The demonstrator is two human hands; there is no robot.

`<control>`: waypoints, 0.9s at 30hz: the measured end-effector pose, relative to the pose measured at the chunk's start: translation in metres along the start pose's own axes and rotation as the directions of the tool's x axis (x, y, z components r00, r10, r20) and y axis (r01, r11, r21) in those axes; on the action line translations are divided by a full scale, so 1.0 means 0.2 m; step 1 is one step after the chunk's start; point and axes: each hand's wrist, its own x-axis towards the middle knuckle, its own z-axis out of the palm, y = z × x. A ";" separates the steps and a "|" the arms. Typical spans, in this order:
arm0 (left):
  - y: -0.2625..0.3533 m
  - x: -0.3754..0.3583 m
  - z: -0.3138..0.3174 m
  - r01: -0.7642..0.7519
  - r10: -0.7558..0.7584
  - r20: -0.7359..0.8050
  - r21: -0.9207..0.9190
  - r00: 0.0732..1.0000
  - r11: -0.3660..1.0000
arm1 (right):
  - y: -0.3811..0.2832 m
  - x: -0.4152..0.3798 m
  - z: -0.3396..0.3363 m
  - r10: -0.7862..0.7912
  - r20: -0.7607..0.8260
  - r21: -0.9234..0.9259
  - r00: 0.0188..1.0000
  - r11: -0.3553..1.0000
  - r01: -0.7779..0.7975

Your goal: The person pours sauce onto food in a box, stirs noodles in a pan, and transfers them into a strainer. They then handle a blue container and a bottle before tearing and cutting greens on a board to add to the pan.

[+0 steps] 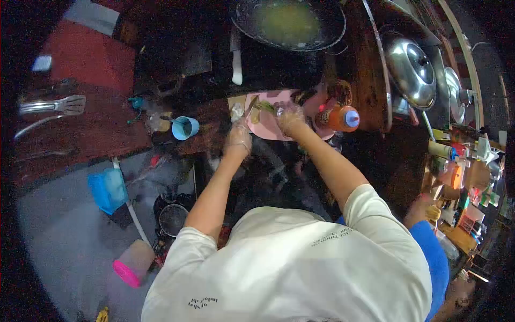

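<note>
My left hand (pixel 238 137), in a clear plastic glove, is closed at the left edge of a pink cutting board (pixel 264 132). A thin knife (pixel 250 106) slants up from its fingers over the board. On the board's right side, my gloved right hand (pixel 289 120) has its fingers closed on a bunch of thin green stalks (pixel 264 106). The stalks point left toward the knife blade. A pale piece (pixel 254 119) lies near the blade, too small to name.
Beyond the board stands a wok (pixel 236 27) of yellowish liquid, with a white-handled knife (pixel 236 70) beside it. An orange bottle (pixel 339 119) stands right of the board; a light blue cup (pixel 185 128) is to the left. Metal tongs (pixel 51 105) lie far left. A pot lid (pixel 410 72) is at right.
</note>
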 end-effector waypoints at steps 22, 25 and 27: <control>0.02 -0.15 0.24 -0.277 0.300 -0.197 0.135 0.934 0.951 | 0.06 0.09 0.35 0.413 -0.530 0.734 0.741 0.661 0.156; 0.04 -0.10 0.29 -0.221 0.249 -0.120 0.207 0.961 0.953 | 0.05 0.03 0.20 0.328 -0.663 0.637 0.673 0.719 0.278; 0.03 -0.07 0.32 -0.201 0.230 -0.101 0.237 0.968 0.951 | 0.05 0.07 0.32 0.409 -0.583 0.722 0.702 0.657 0.217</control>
